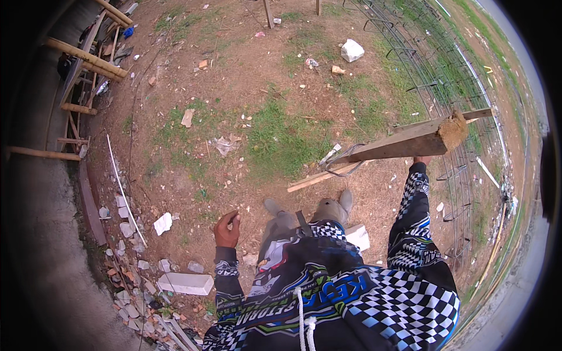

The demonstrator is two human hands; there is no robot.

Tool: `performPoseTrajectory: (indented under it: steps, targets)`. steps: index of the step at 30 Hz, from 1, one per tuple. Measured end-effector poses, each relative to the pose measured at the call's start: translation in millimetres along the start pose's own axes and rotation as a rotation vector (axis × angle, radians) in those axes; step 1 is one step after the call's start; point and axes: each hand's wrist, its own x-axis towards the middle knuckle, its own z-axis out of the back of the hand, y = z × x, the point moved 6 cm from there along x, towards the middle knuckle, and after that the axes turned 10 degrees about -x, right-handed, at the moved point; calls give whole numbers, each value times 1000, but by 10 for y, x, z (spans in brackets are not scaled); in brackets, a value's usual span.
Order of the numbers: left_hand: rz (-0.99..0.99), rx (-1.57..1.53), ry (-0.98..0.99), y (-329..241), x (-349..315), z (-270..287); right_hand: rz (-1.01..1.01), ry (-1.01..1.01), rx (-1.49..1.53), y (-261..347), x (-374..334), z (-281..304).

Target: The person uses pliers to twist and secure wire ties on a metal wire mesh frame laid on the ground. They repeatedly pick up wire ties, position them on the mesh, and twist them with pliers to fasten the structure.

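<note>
My left hand (226, 230) hangs over the bare soil to the left of my legs. Its fingers are curled in, and nothing shows in them. To the right, my right hand (422, 159) is at the lower edge of a thick wooden post (404, 140) and closes on it from behind; most of the fingers are hidden. The post's near end is rough and brown, as if splintered or caked with soil. A loop of dark wire or cord (345, 168) lies around its narrow far part. A thin wooden strip (313, 180) runs crosswise past it.
A long steel rebar cage (436, 70) lies at the right. Bamboo poles (88, 58) and planks lean at the left wall. Rubble (126, 292), a white block (187, 284) and a thin white pipe (122, 190) lie along the left. Another white block (357, 238) sits beside my leg.
</note>
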Motion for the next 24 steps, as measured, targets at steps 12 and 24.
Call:
performPoseTrajectory:
  steps: [12,24]
  targets:
    - [92,-37,-94,717,921,1255,121,290,-817,1617,-949,-85]
    - [131,-56,136,1537,2332,1375,150,185,-1072,1262,-728,-257]
